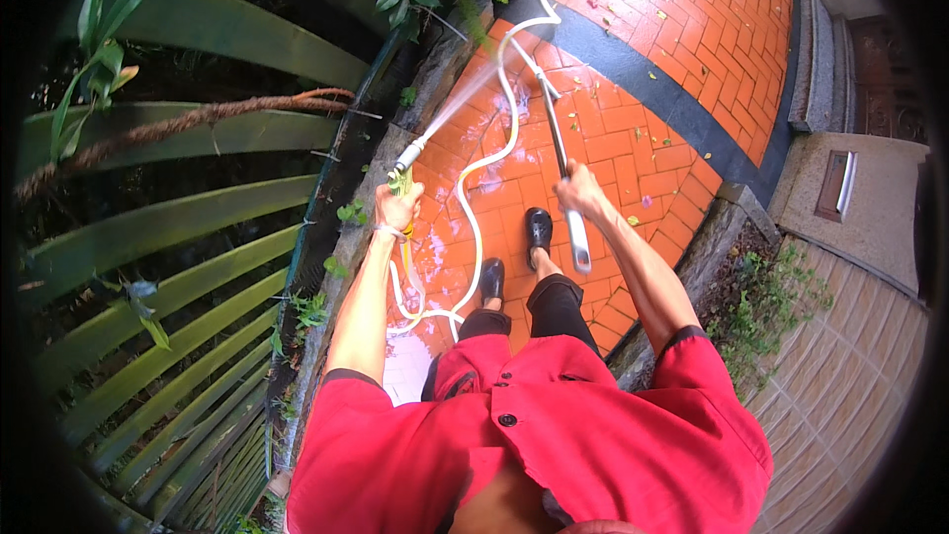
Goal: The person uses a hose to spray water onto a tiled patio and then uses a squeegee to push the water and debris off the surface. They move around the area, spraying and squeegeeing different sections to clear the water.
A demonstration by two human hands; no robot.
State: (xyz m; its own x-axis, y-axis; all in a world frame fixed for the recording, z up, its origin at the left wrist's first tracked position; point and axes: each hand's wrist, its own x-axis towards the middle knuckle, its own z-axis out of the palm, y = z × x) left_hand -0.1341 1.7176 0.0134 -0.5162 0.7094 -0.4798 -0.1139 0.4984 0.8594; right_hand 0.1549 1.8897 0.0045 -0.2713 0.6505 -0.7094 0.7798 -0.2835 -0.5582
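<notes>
My left hand (398, 205) grips a hose spray nozzle (408, 156), which throws a jet of water up and to the right over wet red brick paving (630, 119). From its lower end a pale garden hose (468, 193) loops down near my feet and winds away up the picture. In my right hand (580, 191) is a long metal pole with a pale grip end (577, 241). The pole slants away from me; its far end, a light-coloured head (547, 81), is low over the bricks, close to the hose. Whether the head touches the ground, I cannot tell.
A green slatted fence (185, 200) and a stone curb (345, 237) run along the left. On the right stand a low stone border (715, 237), a shrub (771, 304) and granite steps (812, 67). A dark stone band (630, 74) crosses the paving, where fallen leaves lie.
</notes>
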